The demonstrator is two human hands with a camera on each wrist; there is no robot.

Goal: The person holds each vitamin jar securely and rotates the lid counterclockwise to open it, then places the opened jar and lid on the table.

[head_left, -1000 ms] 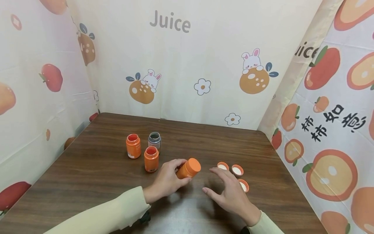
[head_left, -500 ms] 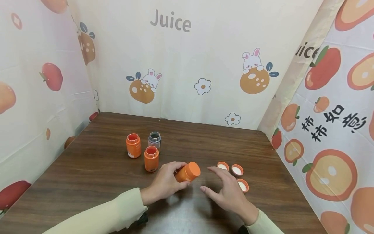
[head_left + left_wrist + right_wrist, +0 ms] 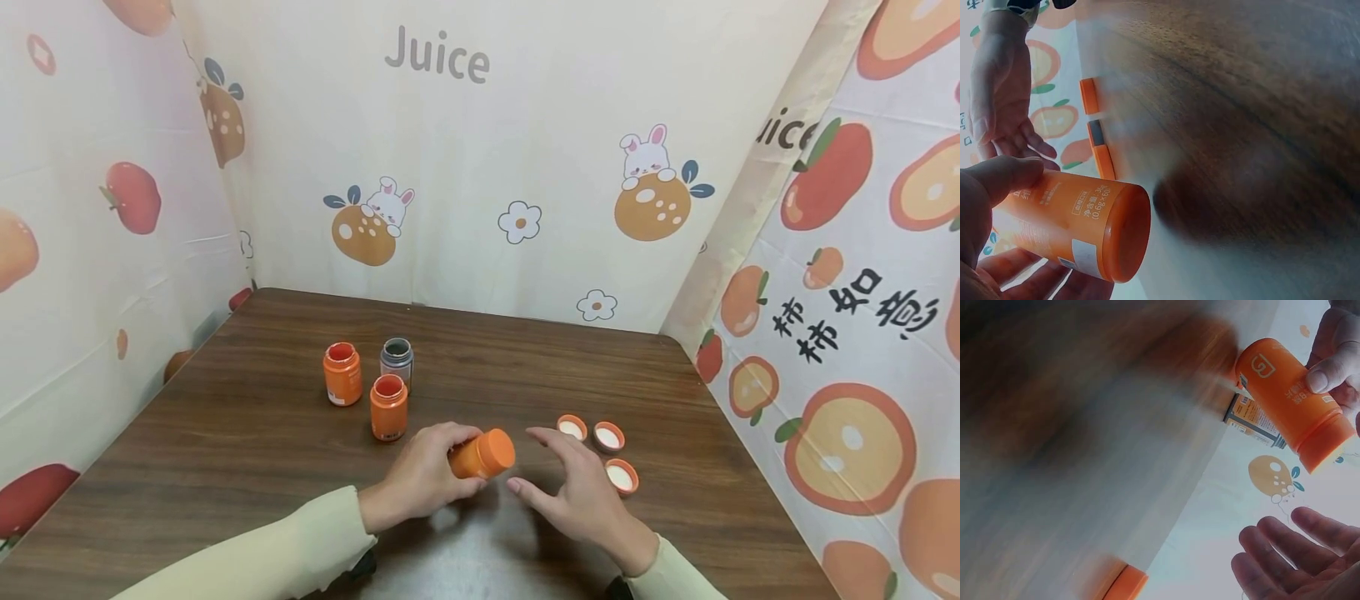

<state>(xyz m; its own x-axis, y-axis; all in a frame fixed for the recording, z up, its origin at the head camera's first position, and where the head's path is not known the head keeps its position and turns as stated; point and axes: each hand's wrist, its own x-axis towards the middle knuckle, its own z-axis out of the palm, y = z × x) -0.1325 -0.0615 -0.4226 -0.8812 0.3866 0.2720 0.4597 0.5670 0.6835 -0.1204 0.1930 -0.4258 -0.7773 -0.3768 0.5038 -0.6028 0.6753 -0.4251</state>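
My left hand grips an orange plastic bottle above the table. Its orange cap is on, and the bottle leans with that cap toward the right. In the left wrist view the base of the bottle faces away from the palm, thumb on one side and fingers on the other. Holding nothing, my right hand hovers a short way from the cap, fingers spread and thumb apart. Just beyond it lie three loose caps, one orange cap, another cap with a dark side, and a nearer orange cap.
Three uncapped bottles stand at the left: an orange bottle, a second orange bottle nearer, and a grey bottle partly behind it. The brown wooden table ends at a printed curtain.
The bottle in my left hand has sunk a little and tipped further, so its cap points more to the right. My right hand has edged left toward it.
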